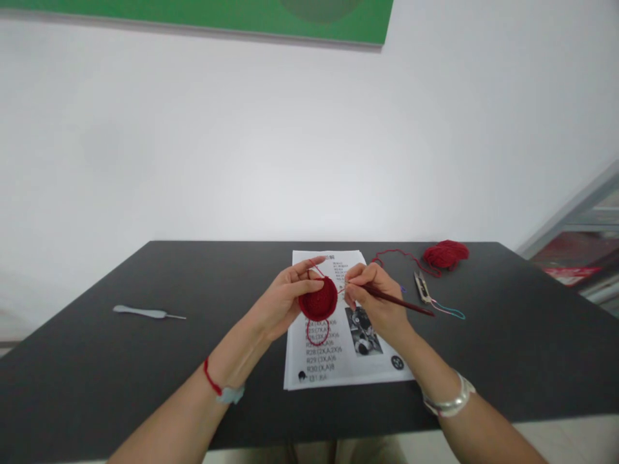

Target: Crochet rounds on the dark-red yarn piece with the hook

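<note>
Pinched in my left hand [285, 298] is a round piece of red crochet [318, 301], its edge held under the thumb. A strand of red yarn passes over the left index finger, and a loop of yarn hangs below the piece. My right hand [380, 299] is closed around a crochet hook with a dark reddish-brown handle [396, 299], whose tip points left toward the crochet. A short length of yarn runs between the hook's tip and the crochet. Both hands are above printed pattern sheets [319, 374] on the table.
On the dark table [217, 374], a grey-handled crochet hook [147, 313] lies far left. At the back right is a ball of red yarn [445, 254], its strand trailing left. Thread snips [422, 287] with a pink and blue cord lie right of my right hand. Behind stands a white wall.
</note>
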`<action>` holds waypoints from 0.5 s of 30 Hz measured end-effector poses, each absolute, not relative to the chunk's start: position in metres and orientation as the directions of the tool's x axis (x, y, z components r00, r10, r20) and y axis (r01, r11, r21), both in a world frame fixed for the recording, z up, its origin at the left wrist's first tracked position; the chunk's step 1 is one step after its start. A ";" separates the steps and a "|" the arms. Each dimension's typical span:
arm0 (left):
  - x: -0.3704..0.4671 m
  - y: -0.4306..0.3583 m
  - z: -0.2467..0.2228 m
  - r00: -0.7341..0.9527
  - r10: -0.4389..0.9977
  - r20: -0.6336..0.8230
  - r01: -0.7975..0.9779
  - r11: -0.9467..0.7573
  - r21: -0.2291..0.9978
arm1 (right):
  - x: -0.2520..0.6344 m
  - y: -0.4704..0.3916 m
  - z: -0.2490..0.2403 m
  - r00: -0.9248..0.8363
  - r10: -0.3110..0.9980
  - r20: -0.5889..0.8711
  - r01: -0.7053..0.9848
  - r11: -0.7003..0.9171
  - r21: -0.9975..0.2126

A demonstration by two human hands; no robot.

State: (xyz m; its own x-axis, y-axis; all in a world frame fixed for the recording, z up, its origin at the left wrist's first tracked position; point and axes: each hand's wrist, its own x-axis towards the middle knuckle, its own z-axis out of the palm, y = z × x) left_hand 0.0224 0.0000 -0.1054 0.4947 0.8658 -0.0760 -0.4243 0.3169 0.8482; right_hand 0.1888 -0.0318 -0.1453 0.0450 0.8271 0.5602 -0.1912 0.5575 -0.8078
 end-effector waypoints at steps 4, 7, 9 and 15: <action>0.016 0.002 -0.102 0.527 0.847 -0.067 -0.335 0.280 0.900 | 0.197 -0.033 -0.146 -0.018 0.837 0.547 -0.154 0.538 -0.829; 0.011 0.004 -0.102 0.583 0.808 -0.090 -0.272 0.298 0.915 | 0.202 -0.033 -0.142 -0.093 0.830 0.550 -0.169 0.532 -0.830; 0.008 0.006 -0.102 0.628 0.770 -0.109 -0.238 0.323 0.916 | 0.203 -0.034 -0.138 -0.129 0.829 0.544 -0.200 0.515 -0.833; -0.001 0.009 -0.101 0.722 0.675 -0.153 -0.154 0.372 0.916 | 0.205 -0.035 -0.129 -0.209 0.861 0.464 -0.265 0.407 -0.874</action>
